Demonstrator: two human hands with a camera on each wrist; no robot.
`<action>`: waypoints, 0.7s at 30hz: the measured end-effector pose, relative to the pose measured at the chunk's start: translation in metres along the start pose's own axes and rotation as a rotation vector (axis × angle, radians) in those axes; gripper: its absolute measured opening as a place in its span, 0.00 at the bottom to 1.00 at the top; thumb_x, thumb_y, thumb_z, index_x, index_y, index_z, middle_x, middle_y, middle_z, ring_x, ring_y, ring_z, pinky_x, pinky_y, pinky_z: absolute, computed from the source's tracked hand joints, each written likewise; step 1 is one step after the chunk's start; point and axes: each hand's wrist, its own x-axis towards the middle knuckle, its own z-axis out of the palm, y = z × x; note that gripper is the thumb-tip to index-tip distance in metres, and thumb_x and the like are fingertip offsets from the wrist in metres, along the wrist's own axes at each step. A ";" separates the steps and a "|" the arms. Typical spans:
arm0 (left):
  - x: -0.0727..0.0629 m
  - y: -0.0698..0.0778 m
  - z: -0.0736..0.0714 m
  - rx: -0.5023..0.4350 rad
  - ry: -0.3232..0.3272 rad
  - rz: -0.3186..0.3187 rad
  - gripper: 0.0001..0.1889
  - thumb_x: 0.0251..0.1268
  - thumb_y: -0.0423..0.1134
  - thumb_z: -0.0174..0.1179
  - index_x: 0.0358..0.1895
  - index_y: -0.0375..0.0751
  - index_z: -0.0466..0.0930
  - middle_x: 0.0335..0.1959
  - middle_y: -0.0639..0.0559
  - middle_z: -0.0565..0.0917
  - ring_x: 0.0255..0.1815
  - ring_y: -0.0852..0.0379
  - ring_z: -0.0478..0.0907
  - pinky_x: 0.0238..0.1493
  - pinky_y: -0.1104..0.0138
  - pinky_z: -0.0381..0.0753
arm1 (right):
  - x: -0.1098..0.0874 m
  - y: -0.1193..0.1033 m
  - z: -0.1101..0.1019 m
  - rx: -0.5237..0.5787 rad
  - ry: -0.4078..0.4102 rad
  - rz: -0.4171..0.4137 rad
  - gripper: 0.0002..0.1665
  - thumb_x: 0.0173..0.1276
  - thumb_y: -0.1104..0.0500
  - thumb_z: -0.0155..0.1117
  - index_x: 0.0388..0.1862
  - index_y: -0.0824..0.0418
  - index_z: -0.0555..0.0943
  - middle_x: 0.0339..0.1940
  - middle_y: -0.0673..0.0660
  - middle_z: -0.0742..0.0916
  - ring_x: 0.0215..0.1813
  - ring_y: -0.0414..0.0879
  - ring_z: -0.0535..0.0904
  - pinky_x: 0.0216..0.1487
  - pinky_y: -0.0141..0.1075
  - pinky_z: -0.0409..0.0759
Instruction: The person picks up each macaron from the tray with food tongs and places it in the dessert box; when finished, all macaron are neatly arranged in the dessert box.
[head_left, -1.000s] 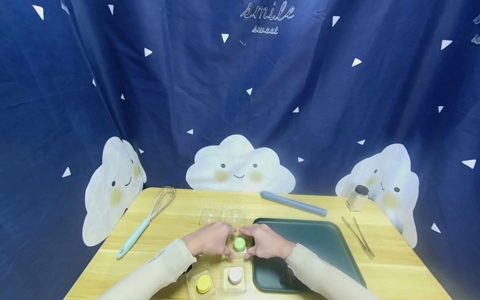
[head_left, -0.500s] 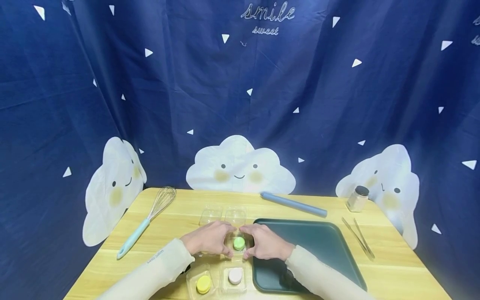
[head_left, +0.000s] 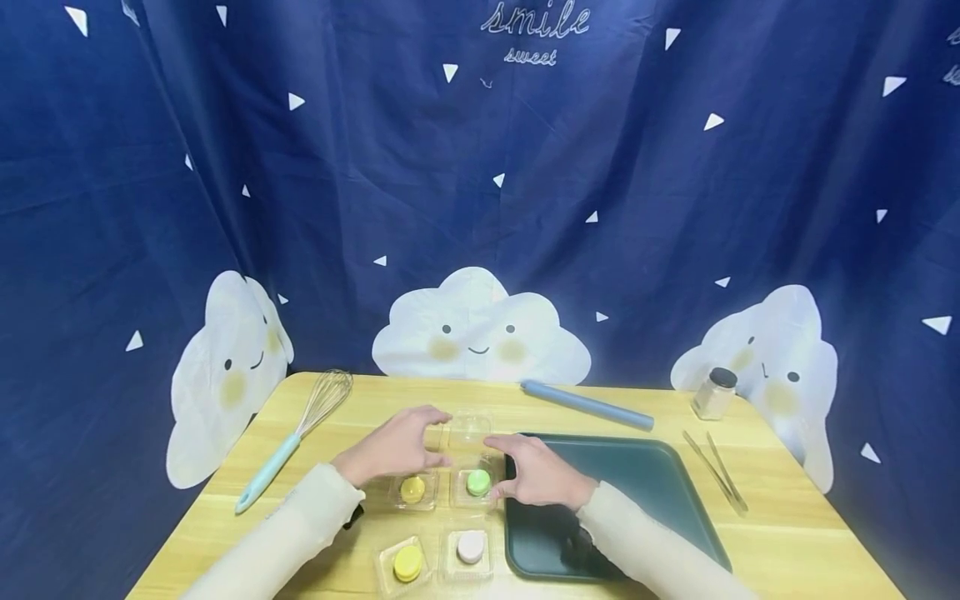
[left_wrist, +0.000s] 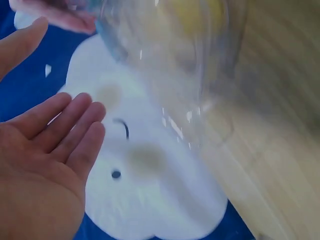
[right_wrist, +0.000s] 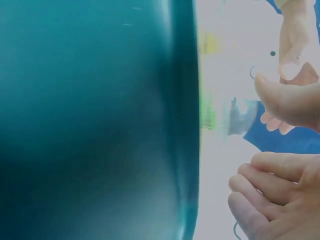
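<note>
My left hand (head_left: 393,450) hovers with its fingers apart above a clear plastic box holding a golden macaron (head_left: 412,489). Its fingers are extended and empty in the left wrist view. Right of it, a green macaron (head_left: 478,482) sits in another clear box, its transparent lid (head_left: 471,429) raised behind it. My right hand (head_left: 542,471) is beside that box, its thumb tip close to the box's right edge and nothing in its grasp. Nearer to me, a yellow macaron (head_left: 408,563) and a whitish macaron (head_left: 471,547) rest in their own clear boxes.
A dark green tray (head_left: 622,508) lies under my right forearm. Behind it is a blue-grey rolling pin (head_left: 588,406). A whisk (head_left: 292,446) lies on the left of the wooden table (head_left: 360,417); tongs (head_left: 716,475) and a black-lidded jar (head_left: 715,395) are on the right.
My left hand has moved left and away from the green macaron's box, uncovering the golden macaron. My right hand has shifted slightly right, so the gap between the hands is wider.
</note>
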 end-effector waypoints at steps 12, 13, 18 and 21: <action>-0.001 -0.033 -0.028 -0.191 0.157 0.021 0.45 0.50 0.53 0.77 0.72 0.40 0.71 0.71 0.42 0.76 0.71 0.38 0.73 0.73 0.44 0.72 | 0.025 0.001 -0.011 0.353 0.202 0.115 0.48 0.57 0.61 0.79 0.75 0.64 0.68 0.73 0.59 0.78 0.73 0.54 0.75 0.73 0.48 0.75; 0.000 -0.036 -0.028 -0.202 0.172 0.029 0.45 0.49 0.52 0.78 0.72 0.40 0.71 0.71 0.42 0.76 0.71 0.38 0.73 0.72 0.44 0.72 | 0.029 0.002 -0.011 0.388 0.211 0.123 0.48 0.57 0.61 0.79 0.76 0.63 0.67 0.74 0.58 0.77 0.75 0.53 0.73 0.75 0.47 0.73; 0.002 -0.053 -0.032 -0.337 0.180 0.050 0.47 0.52 0.47 0.78 0.74 0.36 0.66 0.74 0.39 0.72 0.74 0.35 0.68 0.76 0.43 0.67 | 0.050 0.004 -0.015 0.565 0.233 0.155 0.52 0.59 0.63 0.77 0.79 0.63 0.62 0.78 0.59 0.72 0.80 0.53 0.66 0.80 0.44 0.65; 0.003 -0.064 -0.034 -0.415 0.156 0.024 0.49 0.52 0.43 0.78 0.76 0.36 0.61 0.77 0.38 0.67 0.78 0.34 0.63 0.79 0.43 0.62 | 0.060 0.002 -0.018 0.636 0.227 0.164 0.52 0.61 0.65 0.75 0.80 0.63 0.59 0.80 0.60 0.70 0.81 0.54 0.63 0.81 0.47 0.64</action>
